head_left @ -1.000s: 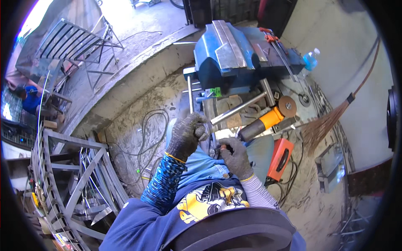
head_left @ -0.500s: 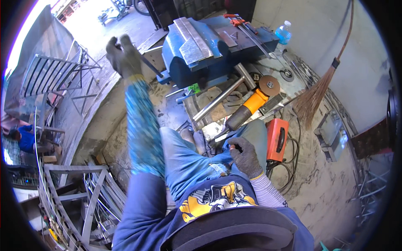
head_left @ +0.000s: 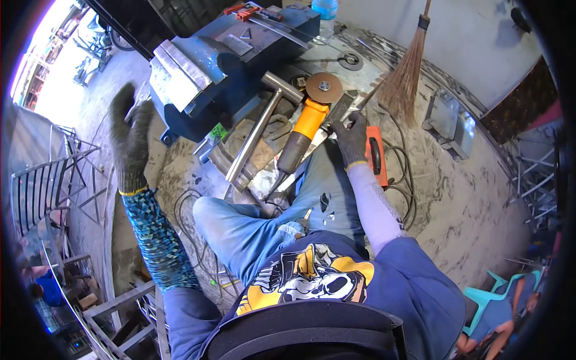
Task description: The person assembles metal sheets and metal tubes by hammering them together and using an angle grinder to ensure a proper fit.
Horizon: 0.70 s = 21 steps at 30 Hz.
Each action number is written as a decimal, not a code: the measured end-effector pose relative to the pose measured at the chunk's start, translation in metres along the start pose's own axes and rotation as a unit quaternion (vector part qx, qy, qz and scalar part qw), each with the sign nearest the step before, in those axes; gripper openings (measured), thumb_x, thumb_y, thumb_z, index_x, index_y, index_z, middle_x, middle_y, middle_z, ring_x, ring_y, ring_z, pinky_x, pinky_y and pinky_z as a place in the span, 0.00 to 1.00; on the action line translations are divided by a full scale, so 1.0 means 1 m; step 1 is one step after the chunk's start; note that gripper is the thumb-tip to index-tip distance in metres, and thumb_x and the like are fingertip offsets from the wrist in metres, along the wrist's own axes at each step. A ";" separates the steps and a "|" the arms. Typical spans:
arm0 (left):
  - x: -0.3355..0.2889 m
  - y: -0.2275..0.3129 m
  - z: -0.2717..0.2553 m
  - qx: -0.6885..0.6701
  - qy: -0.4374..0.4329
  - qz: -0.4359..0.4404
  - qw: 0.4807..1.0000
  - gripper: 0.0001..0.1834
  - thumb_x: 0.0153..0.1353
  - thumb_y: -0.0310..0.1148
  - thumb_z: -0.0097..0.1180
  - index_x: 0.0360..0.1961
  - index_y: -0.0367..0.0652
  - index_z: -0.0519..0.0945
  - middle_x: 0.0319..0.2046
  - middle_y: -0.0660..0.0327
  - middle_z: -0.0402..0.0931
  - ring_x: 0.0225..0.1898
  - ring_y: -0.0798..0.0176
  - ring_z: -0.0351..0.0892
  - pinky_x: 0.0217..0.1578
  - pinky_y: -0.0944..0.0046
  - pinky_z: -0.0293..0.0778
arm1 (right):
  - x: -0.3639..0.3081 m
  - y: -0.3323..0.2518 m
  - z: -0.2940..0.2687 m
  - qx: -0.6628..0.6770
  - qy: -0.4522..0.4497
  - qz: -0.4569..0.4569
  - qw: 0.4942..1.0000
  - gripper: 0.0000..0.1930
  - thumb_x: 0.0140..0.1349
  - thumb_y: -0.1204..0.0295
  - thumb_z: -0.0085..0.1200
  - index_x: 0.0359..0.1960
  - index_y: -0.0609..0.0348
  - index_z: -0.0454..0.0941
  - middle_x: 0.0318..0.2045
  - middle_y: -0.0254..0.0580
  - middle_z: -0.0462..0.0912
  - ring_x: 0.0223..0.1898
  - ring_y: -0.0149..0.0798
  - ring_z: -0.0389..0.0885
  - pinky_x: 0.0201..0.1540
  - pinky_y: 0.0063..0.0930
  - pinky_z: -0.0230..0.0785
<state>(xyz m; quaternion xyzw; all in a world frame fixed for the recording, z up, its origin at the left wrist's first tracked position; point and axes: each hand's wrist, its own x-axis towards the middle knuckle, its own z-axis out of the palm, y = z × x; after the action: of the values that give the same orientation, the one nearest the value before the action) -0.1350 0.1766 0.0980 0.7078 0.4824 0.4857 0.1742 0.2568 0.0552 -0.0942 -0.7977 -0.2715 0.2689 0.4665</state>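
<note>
My left hand (head_left: 131,135), in a dark grey knit glove, is raised at the left with thumb and fingers apart and nothing in it. It is beside a blue bench vise (head_left: 207,72), which has light metal angle pieces (head_left: 180,75) over its jaws. My gloved right hand (head_left: 353,141) reaches forward beside a red-orange box with a black handle (head_left: 376,155). Its fingers are curled near a dark, thin rod-like piece (head_left: 367,99); what they hold is hidden. Between my hands lie an orange and black angle grinder (head_left: 306,129) with a brown disc and a T-shaped metal tube (head_left: 258,135).
Red clamps (head_left: 255,13) lie behind the vise, near a bottle of blue liquid (head_left: 324,18). A straw broom (head_left: 405,84) leans on the wall. Black cable (head_left: 408,192) coils beside the box. Metal frames (head_left: 120,306) stand at left; a person (head_left: 501,318) is at lower right.
My view has turned, so the scene sits further left. My left hand has moved off the vise's handle bar and opened. My right hand has gone from my lap forward, past the red-orange box.
</note>
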 end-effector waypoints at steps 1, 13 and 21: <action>0.006 0.026 -0.001 0.076 -0.070 0.056 0.993 0.32 0.64 0.40 0.66 0.65 0.37 0.71 0.62 0.48 0.71 0.65 0.50 0.69 0.65 0.54 0.68 | 0.012 0.007 0.012 0.005 -0.003 -0.004 1.000 0.31 0.56 0.65 0.63 0.60 0.66 0.71 0.49 0.59 0.82 0.53 0.48 0.81 0.57 0.37 0.72; 0.020 0.048 0.016 0.223 -0.272 -0.016 0.936 0.42 0.48 0.47 0.77 0.63 0.42 0.74 0.42 0.44 0.83 0.45 0.47 0.84 0.46 0.51 0.79 | 0.069 0.083 0.056 -0.007 0.080 -0.125 0.989 0.40 0.47 0.67 0.66 0.62 0.68 0.62 0.40 0.57 0.81 0.38 0.47 0.84 0.44 0.36 0.76; -0.016 0.077 0.027 0.333 -0.137 0.071 0.930 0.40 0.47 0.48 0.73 0.61 0.44 0.77 0.44 0.47 0.83 0.45 0.44 0.84 0.48 0.49 0.78 | 0.067 0.073 0.052 0.097 0.159 -0.060 0.981 0.27 0.50 0.70 0.63 0.51 0.69 0.70 0.39 0.55 0.82 0.37 0.47 0.84 0.42 0.37 0.76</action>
<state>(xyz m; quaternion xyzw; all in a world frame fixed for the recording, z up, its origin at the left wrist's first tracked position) -0.0735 0.1326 0.1321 0.8173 0.5361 0.2069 -0.0419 0.2824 0.1019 -0.1925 -0.7636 -0.2145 0.1353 0.5939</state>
